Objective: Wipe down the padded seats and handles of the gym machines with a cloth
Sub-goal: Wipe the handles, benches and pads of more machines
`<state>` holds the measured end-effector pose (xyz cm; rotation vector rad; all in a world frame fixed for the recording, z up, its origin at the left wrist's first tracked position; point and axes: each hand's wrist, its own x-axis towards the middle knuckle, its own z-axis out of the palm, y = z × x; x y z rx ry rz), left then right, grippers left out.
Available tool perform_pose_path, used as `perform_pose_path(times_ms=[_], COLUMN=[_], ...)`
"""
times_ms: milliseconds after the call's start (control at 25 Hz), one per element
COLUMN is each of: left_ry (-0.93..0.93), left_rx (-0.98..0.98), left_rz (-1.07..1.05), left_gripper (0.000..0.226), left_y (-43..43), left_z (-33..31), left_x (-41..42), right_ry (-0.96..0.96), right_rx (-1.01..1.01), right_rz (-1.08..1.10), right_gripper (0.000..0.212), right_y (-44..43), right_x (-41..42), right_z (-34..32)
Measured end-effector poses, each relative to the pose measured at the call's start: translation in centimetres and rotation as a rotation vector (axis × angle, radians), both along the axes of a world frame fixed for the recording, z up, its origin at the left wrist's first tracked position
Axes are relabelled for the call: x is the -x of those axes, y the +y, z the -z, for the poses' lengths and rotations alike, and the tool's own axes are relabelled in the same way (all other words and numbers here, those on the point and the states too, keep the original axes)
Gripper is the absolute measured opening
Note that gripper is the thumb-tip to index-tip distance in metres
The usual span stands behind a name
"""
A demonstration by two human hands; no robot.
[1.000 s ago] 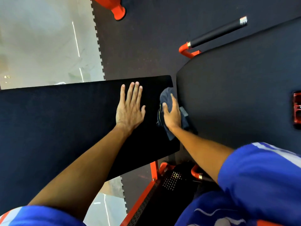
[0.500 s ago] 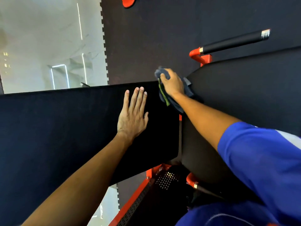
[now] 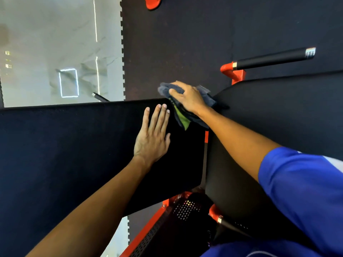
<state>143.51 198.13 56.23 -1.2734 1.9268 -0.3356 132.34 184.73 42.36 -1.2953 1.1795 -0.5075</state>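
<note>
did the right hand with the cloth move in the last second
Yes. The right hand and cloth slid away from the person, up to the far corner of the long pad.

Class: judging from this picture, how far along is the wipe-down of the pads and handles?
Done: nothing shows as wiped. In hand: the right hand grips the cloth at the long pad, far corner; the left hand rests flat on it. Left: the black handle, untouched, and probably the wide pad.

readable text: none | labels, brands: none | numbers, signs: none legible anywhere
</note>
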Motion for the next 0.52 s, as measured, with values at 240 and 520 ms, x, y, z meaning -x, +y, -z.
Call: perform_pose_path(times_ms=[240, 520], left_ry=[-0.02, -0.048], left_rx=[0.017, 0.023], left_rz=[0.01, 0.019], left_gripper=[0.074, 0.074], left_y=[-0.3, -0.2], left_z=[0.1, 0.3], left_x=[-0.3, 0.0], right_ry=[0.138, -0.181], right_rx=[-0.295, -0.073], right_rz=[-0.034, 0.099], right_gripper=[0.057, 0.058], right_y=[-2.7, 3.8], right_x=[1.2, 0.8], right_z=[4.1, 0.7])
